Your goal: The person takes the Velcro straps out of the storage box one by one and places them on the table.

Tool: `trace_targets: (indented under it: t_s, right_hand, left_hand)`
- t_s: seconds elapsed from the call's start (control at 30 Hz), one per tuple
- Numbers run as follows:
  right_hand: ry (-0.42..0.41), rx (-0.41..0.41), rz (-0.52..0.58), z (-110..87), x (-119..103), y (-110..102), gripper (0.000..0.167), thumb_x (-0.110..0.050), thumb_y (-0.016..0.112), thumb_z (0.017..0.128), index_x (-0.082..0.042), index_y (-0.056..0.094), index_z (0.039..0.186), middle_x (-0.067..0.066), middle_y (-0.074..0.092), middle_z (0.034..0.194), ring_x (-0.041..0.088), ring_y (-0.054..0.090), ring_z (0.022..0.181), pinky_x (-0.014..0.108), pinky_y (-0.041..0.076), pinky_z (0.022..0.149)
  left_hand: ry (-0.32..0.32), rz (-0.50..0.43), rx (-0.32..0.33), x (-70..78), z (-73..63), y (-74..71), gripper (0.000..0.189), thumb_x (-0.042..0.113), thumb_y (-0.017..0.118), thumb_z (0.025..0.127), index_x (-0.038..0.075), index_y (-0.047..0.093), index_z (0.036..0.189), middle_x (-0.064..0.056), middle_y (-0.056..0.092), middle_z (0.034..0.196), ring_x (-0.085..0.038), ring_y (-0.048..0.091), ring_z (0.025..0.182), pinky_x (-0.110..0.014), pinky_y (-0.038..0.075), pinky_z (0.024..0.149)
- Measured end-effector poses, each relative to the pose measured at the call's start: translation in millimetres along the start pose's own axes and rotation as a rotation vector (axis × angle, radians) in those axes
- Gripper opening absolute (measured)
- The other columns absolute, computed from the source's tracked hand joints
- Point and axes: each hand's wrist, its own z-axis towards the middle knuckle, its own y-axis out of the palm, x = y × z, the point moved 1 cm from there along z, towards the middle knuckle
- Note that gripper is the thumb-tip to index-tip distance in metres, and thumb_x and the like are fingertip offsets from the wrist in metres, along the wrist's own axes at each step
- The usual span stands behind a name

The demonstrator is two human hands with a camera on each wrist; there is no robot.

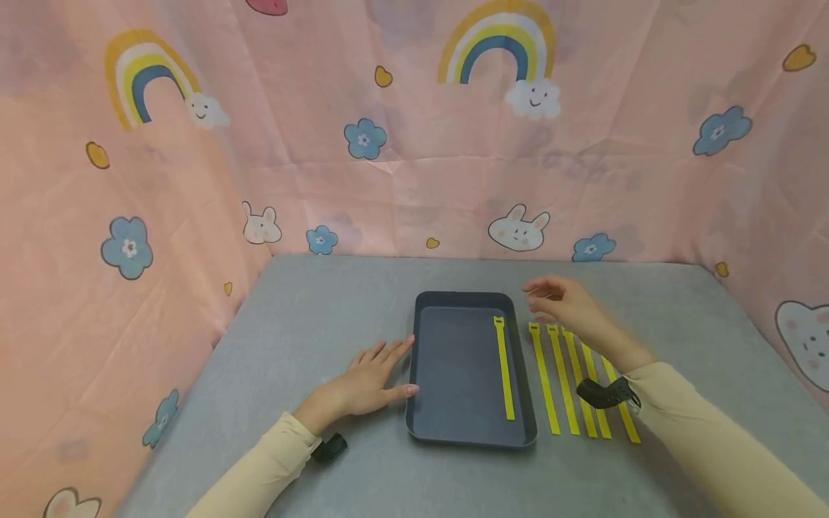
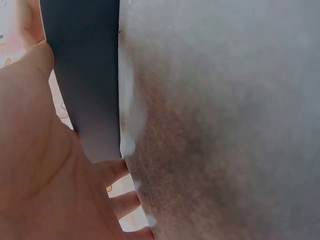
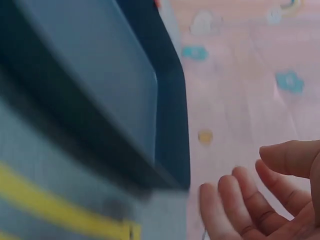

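Observation:
A dark grey rectangular tray (image 1: pixel 453 374) lies on the table, and one yellow strap with a slotted head (image 1: pixel 504 374) rests lengthwise inside its right part. My left hand (image 1: pixel 363 381) touches the tray's left side with thumb and fingertips, fingers spread and fairly straight. In the left wrist view, that hand (image 2: pixel 40 150) lies against the tray's outer wall (image 2: pixel 85 65). My right hand (image 1: pixel 566 306) hovers past the tray's right edge, above the heads of several more yellow straps (image 1: pixel 545 381). Its fingers are loosely bent, and the right wrist view shows nothing between thumb and fingers (image 3: pixel 240 200).
The yellow straps lie side by side to the right of the tray, partly covered by the right forearm. A grey cloth covers the table (image 1: pixel 311 302). Behind and beside it hangs a pink curtain (image 1: pixel 414 194) with rainbows, flowers and rabbits. Both wrists wear black bands.

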Motion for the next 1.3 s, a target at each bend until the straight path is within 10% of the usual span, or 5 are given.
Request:
trace_targets:
  t_s: [0.53,1.3]
  right_hand:
    - [0.102,-0.144,0.085,4.5,-27,86,0.040,-0.010,0.057,0.099,0.001,0.049,0.136,0.024,0.058,0.135,0.037,0.056,0.125,0.053,0.044,0.107]
    - [0.283,-0.168,0.179,3.5,-34,114,0.060,-0.018,0.054,0.098,-0.001,0.031,0.150,0.025,0.046,0.148,0.042,0.038,0.141,0.060,0.029,0.116]
  left_hand:
    - [0.000,0.041,0.012,1.9,-0.4,-1.8,0.087,0.069,0.045,0.094,0.032,0.003,0.161,-0.010,0.023,0.166,-0.041,0.020,0.152,-0.065,0.022,0.117]
    - [-0.027,0.046,-0.022,7.5,0.3,-7.3,0.087,0.069,0.045,0.094,0.031,0.004,0.161,-0.010,0.020,0.166,-0.041,0.018,0.153,-0.067,0.021,0.117]
